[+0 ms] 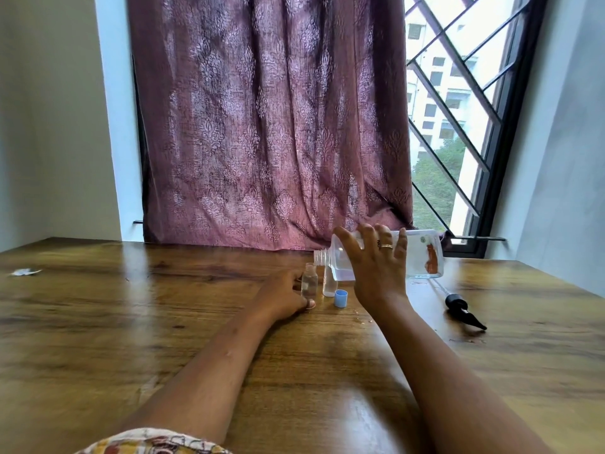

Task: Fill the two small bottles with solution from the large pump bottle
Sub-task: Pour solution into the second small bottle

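Both hands grip: right hand (376, 257) fingers wrap the tipped large bottle (419, 257); left hand (281, 294) apparently steadies a small bottle (309, 280).

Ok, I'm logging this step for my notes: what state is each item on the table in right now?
Large bottle: pump off, tipped sideways in the right hand, mouth near the small bottle.
Left small bottle: upright, uncapped, steadied by the left hand.
Right small bottle: upright, open.
Blue cap: off, on the table.
Pump head: removed, lying flat.
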A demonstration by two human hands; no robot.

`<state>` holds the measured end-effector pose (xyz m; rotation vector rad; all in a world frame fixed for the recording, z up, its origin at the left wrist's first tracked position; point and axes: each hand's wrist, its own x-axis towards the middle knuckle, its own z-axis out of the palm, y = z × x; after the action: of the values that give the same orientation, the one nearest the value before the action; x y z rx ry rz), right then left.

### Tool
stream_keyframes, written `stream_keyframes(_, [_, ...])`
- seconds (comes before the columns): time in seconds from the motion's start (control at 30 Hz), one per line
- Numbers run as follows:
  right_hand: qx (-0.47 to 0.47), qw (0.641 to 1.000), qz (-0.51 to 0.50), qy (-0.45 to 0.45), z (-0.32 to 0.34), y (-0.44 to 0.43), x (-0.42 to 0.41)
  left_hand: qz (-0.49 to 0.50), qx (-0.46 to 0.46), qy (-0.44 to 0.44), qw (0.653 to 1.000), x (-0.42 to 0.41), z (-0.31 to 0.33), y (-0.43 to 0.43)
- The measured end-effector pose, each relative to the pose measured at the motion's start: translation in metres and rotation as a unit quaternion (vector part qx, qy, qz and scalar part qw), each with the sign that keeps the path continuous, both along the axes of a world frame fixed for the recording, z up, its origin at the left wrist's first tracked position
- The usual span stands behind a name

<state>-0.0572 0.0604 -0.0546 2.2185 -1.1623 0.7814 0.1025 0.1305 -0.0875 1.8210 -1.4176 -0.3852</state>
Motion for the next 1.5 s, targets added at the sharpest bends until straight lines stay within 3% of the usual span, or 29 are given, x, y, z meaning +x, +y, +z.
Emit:
stream_keyframes(1.03, [0.007,1.0,0.0,-0.023,0.002,0.002,0.0,-0.006,-0.014,0.011,1.0,0.007,-0.004,-0.004])
stream_keyframes(1.27, [-0.016,0.987,0.038,-0.154,0.011,-0.002,-0.002,0.012,-0.081,-0.015,0.997,0.004,-0.003,-0.004])
stream_keyframes(1.5, [0.043,0.931,0.103,-0.348,0.017,-0.007,-0.01,0.016,-0.111,-0.037,0.993,0.003,-0.002,-0.005])
